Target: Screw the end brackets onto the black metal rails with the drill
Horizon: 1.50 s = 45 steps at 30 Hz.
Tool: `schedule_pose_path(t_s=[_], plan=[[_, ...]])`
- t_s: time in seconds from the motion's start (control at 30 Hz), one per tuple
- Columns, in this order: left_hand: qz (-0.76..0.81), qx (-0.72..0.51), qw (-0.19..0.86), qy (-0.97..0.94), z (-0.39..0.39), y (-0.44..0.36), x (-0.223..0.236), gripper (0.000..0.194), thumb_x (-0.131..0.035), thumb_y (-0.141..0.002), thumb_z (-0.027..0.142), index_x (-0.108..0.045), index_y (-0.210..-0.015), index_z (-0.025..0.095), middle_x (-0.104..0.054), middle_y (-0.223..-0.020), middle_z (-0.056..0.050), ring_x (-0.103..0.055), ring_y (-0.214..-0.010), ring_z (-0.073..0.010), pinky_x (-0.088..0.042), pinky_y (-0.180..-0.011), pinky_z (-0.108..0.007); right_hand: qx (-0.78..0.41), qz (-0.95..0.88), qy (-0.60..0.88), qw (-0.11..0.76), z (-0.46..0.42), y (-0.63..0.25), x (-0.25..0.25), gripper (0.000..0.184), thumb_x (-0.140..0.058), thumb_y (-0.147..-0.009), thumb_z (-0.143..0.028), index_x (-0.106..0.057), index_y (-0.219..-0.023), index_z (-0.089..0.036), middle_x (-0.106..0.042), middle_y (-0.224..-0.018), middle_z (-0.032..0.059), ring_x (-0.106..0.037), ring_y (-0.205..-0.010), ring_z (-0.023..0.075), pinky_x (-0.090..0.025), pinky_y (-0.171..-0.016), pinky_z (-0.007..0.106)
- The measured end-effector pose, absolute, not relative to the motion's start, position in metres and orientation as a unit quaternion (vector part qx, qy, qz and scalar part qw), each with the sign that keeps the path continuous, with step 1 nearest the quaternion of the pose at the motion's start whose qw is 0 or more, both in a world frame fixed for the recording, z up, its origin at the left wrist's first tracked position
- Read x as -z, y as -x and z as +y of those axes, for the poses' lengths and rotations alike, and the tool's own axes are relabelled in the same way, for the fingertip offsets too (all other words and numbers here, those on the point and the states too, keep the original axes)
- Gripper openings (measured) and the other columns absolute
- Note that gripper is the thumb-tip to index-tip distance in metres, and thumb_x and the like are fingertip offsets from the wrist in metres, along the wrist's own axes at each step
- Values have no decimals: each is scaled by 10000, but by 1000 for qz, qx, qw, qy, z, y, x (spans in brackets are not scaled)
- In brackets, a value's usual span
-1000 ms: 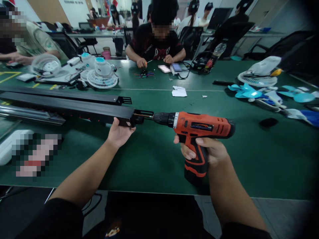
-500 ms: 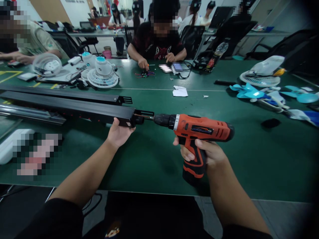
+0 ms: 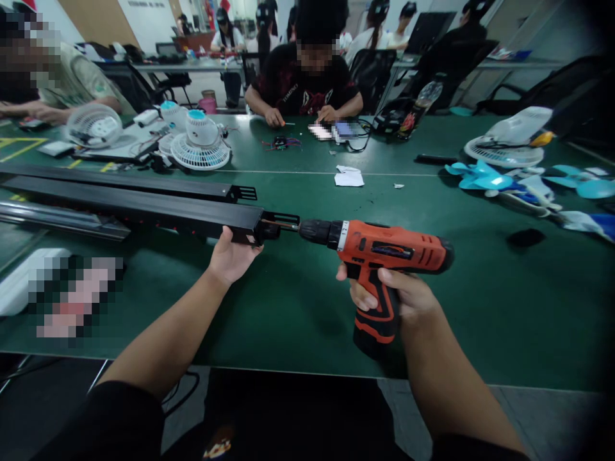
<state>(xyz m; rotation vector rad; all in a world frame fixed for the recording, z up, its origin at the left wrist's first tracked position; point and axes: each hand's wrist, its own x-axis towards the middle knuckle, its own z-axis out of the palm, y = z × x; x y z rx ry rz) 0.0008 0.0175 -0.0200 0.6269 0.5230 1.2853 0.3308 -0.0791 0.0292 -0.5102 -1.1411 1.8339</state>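
Observation:
An orange and black cordless drill (image 3: 389, 246) points left in my right hand (image 3: 408, 294), whose fingers wrap round its handle near the trigger. Its long bit (image 3: 286, 225) reaches to the end of a long black rectangular rail (image 3: 192, 214); the exact contact of the tip is hidden. My left hand (image 3: 233, 256) grips that rail from below near its right end, thumb on the near side and fingers underneath. A black slotted bracket (image 3: 283, 218) sticks out of the same end. Behind it lies a second black rail (image 3: 182, 186) with a similar bracket.
Glossy dark strips (image 3: 62, 218) lie left on the green table (image 3: 288, 326). White fan parts (image 3: 199, 150) stand at the back left, blue fan blades (image 3: 480, 176) on the right. Paper scraps (image 3: 349, 176) lie mid-table. Across sits a person (image 3: 307, 86) working on small electronics.
The view has shifted slightly. My hands, the drill and the rail hold nearly the same pose. The co-worker's hand opposite has moved a little up and left from the small electronics.

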Motion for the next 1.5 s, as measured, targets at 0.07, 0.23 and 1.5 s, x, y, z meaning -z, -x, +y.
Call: schedule_pose_path(t_s=[0.07, 0.23, 1.5], plan=[[233, -582, 726, -281, 17, -1, 20, 418, -796, -857, 589, -742, -1094, 249, -781, -1008, -65, -750, -981, -258, -621, -762, -360, -742, -463, 208, 438, -79, -332, -28, 441, -762, -903, -447, -658, -1232, -173, -748, -980, 108, -525, -505, 106, -493, -495, 285], [227, -583, 727, -283, 17, -2, 20, 433, -838, -821, 572, -741, -1095, 252, -780, -995, -56, -749, -941, -247, -621, -747, -356, -741, -468, 211, 433, -79, -334, -24, 444, -727, -927, -469, -648, -1245, -170, -714, -869, 73, -524, -517, 126, -493, -513, 297], [239, -551, 737, -310, 14, 22, 24, 316, -872, -806, 484, -758, -939, 222, -777, -977, -71, -720, -842, -207, -580, -725, -316, -753, -436, 256, 422, -85, -325, -42, 368, -729, -887, -504, -731, -997, -152, -595, -625, 13, -437, -483, 122, -396, -490, 301]])
